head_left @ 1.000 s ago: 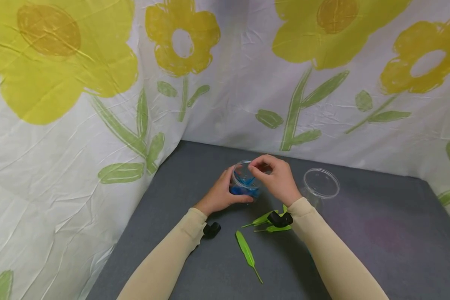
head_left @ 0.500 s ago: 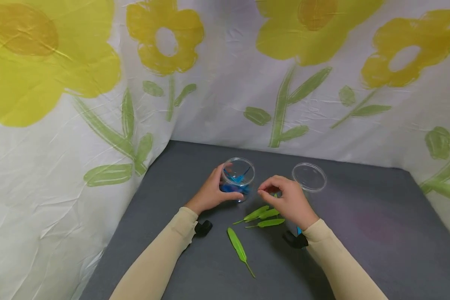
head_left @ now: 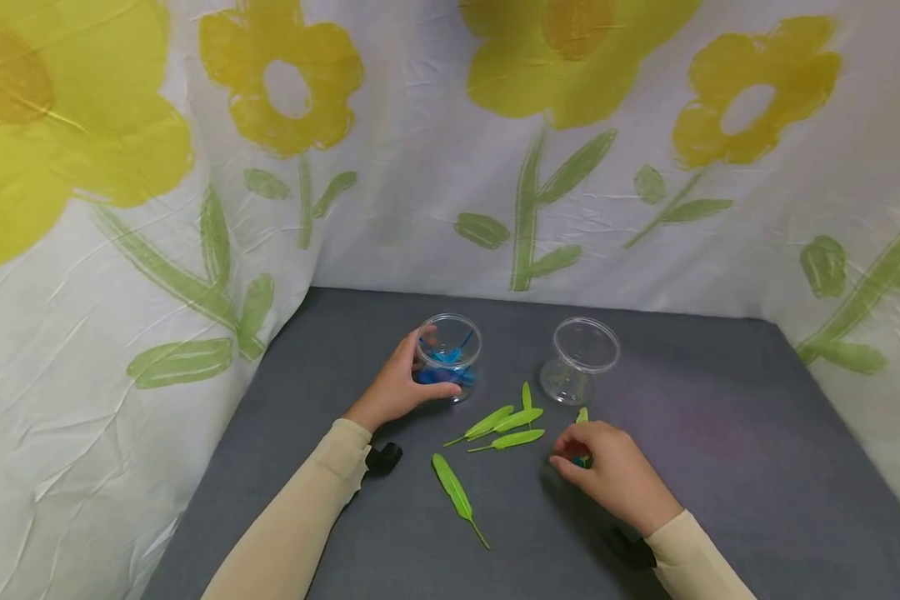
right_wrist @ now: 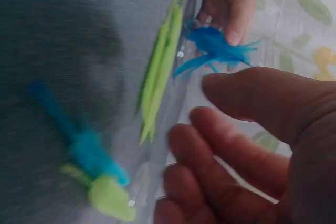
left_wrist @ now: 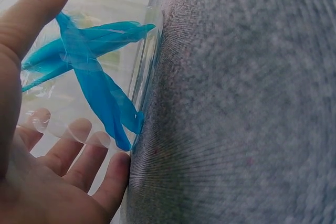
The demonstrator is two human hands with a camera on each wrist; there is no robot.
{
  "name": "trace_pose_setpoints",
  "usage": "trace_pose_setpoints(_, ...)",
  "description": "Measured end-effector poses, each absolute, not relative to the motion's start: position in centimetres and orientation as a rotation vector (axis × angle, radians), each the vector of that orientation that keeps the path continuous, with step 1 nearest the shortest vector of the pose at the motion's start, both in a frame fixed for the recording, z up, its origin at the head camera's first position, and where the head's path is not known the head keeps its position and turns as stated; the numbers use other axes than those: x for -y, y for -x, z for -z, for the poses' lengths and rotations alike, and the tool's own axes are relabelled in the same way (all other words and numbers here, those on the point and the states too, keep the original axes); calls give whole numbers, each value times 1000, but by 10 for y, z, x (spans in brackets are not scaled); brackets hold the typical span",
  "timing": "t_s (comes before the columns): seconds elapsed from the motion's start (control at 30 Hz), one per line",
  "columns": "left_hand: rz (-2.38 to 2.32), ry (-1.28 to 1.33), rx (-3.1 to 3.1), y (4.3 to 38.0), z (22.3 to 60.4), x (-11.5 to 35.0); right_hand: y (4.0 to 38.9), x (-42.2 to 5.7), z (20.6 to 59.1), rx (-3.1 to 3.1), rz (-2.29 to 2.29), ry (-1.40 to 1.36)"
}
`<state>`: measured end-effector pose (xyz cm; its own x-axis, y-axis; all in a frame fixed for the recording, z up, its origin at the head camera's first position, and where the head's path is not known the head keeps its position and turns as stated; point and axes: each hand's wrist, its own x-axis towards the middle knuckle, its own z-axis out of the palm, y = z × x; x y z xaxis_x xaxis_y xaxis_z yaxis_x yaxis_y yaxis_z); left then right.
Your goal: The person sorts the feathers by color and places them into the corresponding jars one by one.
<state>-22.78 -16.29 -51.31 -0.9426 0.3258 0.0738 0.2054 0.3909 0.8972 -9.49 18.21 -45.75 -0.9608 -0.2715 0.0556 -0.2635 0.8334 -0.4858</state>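
Observation:
My left hand (head_left: 393, 387) grips a clear plastic jar (head_left: 450, 333) standing on the table, thumb on the near side and fingers behind. Several blue feathers (left_wrist: 100, 72) lie crossed inside it, seen through the wall in the left wrist view. My right hand (head_left: 611, 467) is low at the right, its fingers loosely bent and thumb apart from them in the right wrist view, with nothing between. Near its fingers a blue feather (right_wrist: 94, 153) lies with a green feather (right_wrist: 110, 198), both blurred in that view and mostly hidden by the hand in the head view.
Several green feathers (head_left: 517, 419) lie grouped mid-table, and a single green feather (head_left: 452, 485) lies closer to the front. A second clear jar (head_left: 570, 379) stands behind my right hand. The grey table (head_left: 720, 483) meets a flower-printed cloth (head_left: 405, 217) at the back and left.
My right hand has gone from the jar's mouth, down and rightward, to the feathers at the right. My left hand keeps holding the jar. The head view has turned to the right.

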Motion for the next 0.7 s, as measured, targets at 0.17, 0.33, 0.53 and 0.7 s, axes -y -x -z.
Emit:
trace_pose_setpoints(0.17, -1622, -466, -2531, 226, 516, 167, 79, -188, 463, -3004, 656, 320)
trace_pose_setpoints(0.33, -1606, -467, -2533, 227, 515, 168, 69, -187, 470, -2960, 591, 195)
trace_pose_setpoints(0.53, -1599, -473, -2542, 227, 513, 165, 65, -185, 472, -2942, 609, 179)
trace_pose_setpoints(0.7, -1601, -482, -2533, 228, 513, 163, 64, -184, 470, -2948, 609, 186)
